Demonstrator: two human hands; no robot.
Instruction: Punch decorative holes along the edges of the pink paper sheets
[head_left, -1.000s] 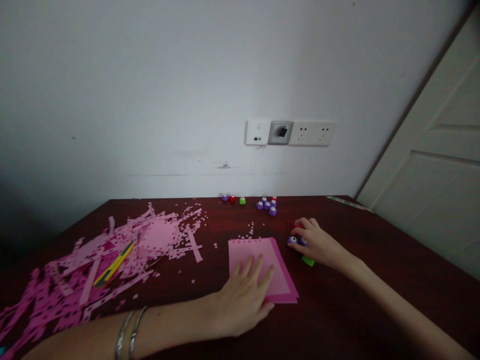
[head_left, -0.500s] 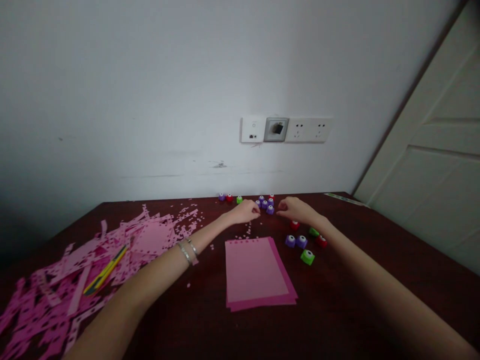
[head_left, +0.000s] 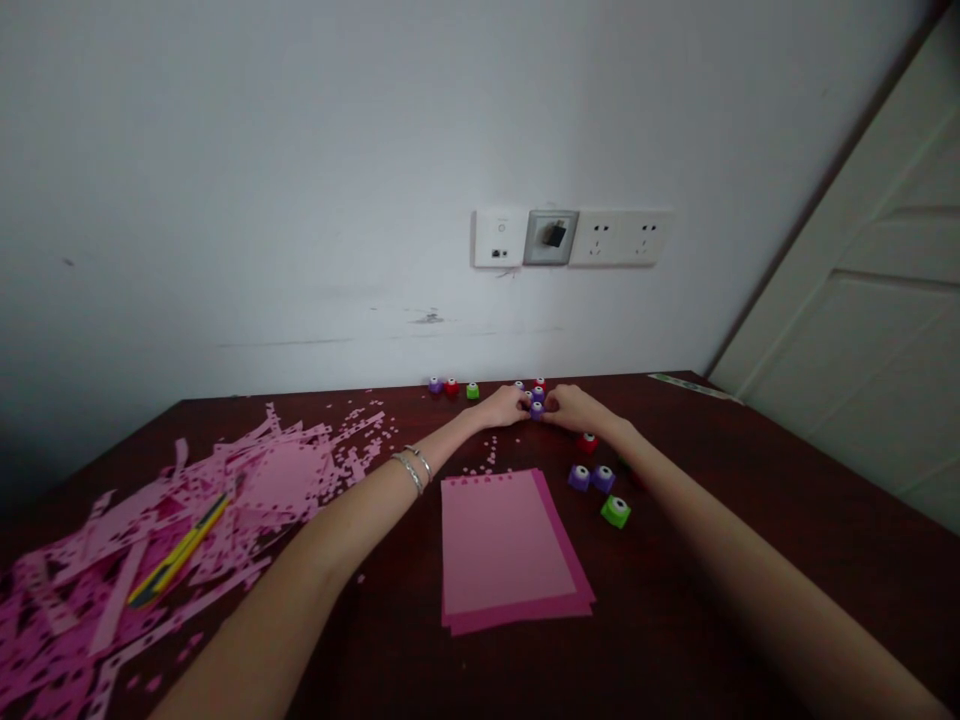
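Observation:
At the back of the table stands a cluster of small purple paper punches (head_left: pixel 537 411) with white tops. My left hand (head_left: pixel 501 408) touches the cluster from the left with curled fingers, partly covering it. From the right, my right hand (head_left: pixel 574 409) has its bent fingers against the same punches. In front of the hands lies a stack of pink paper sheets (head_left: pixel 506 545), with a row of small punched shapes along the top edge of the upper sheet. A red punch (head_left: pixel 588 442), two purple punches (head_left: pixel 590 478) and a green punch (head_left: pixel 616 512) stand right of the stack.
Pink paper strips and scraps (head_left: pixel 277 480) cover the left side, with a yellow utility knife (head_left: pixel 180 552) on them. Purple, red and green punches (head_left: pixel 451 387) stand by the wall. A patterned strip (head_left: pixel 694 387) lies back right. Wall sockets (head_left: pixel 621 238) are above.
My left hand has left the paper and my right hand the nearer punches. Both have reached forward to the back cluster and closed in on it from either side.

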